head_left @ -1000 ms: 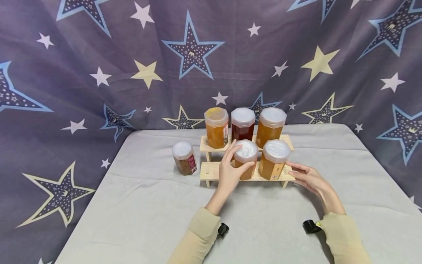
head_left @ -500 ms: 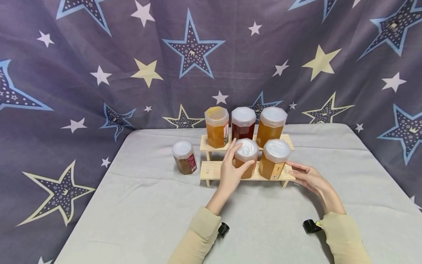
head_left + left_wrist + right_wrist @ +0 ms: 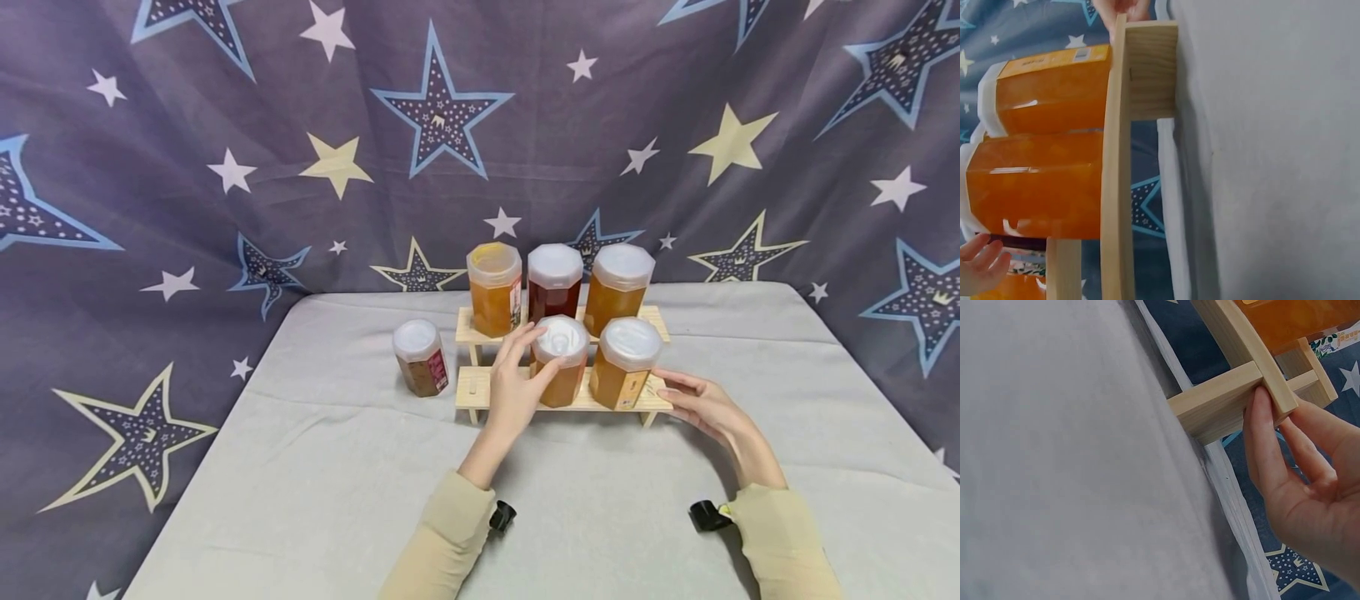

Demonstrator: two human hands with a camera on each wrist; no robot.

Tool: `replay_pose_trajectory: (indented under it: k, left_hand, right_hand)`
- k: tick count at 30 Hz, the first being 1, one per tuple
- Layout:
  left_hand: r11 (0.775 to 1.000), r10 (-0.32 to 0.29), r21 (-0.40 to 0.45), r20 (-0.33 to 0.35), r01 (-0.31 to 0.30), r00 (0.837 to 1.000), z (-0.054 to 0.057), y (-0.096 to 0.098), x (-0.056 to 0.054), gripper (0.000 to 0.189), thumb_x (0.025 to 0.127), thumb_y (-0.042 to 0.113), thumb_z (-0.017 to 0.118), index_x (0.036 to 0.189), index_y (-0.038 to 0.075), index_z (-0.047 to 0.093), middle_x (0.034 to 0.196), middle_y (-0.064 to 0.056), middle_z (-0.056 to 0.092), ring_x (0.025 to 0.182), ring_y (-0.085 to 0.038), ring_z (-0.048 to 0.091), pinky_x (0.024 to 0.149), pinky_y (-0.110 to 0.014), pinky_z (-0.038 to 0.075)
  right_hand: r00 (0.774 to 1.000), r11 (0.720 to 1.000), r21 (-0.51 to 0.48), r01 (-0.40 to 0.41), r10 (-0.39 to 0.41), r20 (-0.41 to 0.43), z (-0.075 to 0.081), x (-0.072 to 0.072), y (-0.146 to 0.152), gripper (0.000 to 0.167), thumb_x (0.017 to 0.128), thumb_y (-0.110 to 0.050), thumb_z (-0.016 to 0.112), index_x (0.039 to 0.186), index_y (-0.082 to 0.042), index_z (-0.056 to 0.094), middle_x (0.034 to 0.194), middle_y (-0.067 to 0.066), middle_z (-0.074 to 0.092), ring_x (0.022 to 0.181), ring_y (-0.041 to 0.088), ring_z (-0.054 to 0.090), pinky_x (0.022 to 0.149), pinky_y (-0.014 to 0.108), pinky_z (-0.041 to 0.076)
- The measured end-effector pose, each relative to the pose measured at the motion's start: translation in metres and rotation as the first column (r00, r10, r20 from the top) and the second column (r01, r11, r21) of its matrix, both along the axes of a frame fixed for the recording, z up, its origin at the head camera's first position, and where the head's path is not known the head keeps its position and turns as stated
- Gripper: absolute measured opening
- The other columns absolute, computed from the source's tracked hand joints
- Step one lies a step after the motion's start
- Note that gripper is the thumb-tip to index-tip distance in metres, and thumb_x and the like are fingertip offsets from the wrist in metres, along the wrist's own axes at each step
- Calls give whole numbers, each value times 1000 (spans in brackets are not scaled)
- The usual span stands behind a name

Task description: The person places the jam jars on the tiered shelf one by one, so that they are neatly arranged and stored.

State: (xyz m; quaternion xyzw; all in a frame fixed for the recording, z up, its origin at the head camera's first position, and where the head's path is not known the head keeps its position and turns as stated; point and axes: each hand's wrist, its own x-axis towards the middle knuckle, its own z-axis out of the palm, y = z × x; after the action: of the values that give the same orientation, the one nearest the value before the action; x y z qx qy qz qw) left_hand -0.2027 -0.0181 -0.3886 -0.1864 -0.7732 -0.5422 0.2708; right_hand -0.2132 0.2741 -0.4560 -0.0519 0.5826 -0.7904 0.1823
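A two-step wooden rack (image 3: 472, 392) holds octagonal jars with whitish lids. On its lower step stand an amber jar (image 3: 562, 385) and, right of it, another amber jar (image 3: 617, 385) with a yellow label. My left hand (image 3: 512, 392) is at the left side of the first jar, fingers spread and thumb near its lid; the left wrist view shows the fingertips (image 3: 988, 256) beside the jar with a loose curve. At the rack's right end, my right hand (image 3: 708, 410) pinches the lower board's end between thumb and fingers, seen closely in the right wrist view.
The upper step bears an orange jar (image 3: 492, 304), a dark red jar (image 3: 553, 296) and an amber jar (image 3: 615, 300). A brown jar (image 3: 420, 371) with a purple label stands on the grey cloth (image 3: 337, 483) left of the rack. A star-patterned curtain (image 3: 270, 100) hangs behind.
My left hand has loosened its hold on the lower amber jar and drawn slightly left, while the jar stays in place. The right hand remains at the rack's end.
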Motion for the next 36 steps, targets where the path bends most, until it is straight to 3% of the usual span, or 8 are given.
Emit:
replay_pose_trajectory:
  k: [10,18,28,36]
  left_hand:
    - [999,35,-3,-53,-35,998,11,-22,-5,33,73,17,72,102,5,63,112,-15,54,105,-22,51,89,-35,40]
    - [995,84,-54,28,-82,996,16,-50,-10,30,76,18,69,104,8,63,117,-11,52,111,-24,46,92,-40,36]
    - [969,207,-124,-67,-214,976,19,-85,-18,29,75,13,69,101,3,63,114,-17,54,104,-30,48,87,-41,38]
    - [938,279,-214,-4,-273,960,13,-110,-25,29,75,14,69,102,5,63,118,-16,51,112,-30,43,95,-44,32]
  right_hand:
    - [1000,1000,20,4,-4,1,0,-1,1,35,86,4,50,100,-25,64,101,-4,60,89,11,61,79,24,47]
    - [1000,999,38,8,-8,4,0,-1,1,34,86,3,51,101,-25,64,102,-6,60,89,11,61,80,24,47]
    - [1000,999,32,9,-8,-5,0,0,0,35,86,4,51,101,-25,63,102,-5,60,89,11,61,79,24,47]
    - [1000,1000,17,7,-7,6,1,1,-1,34,86,4,50,103,-22,63,102,-4,59,90,12,60,81,25,47]
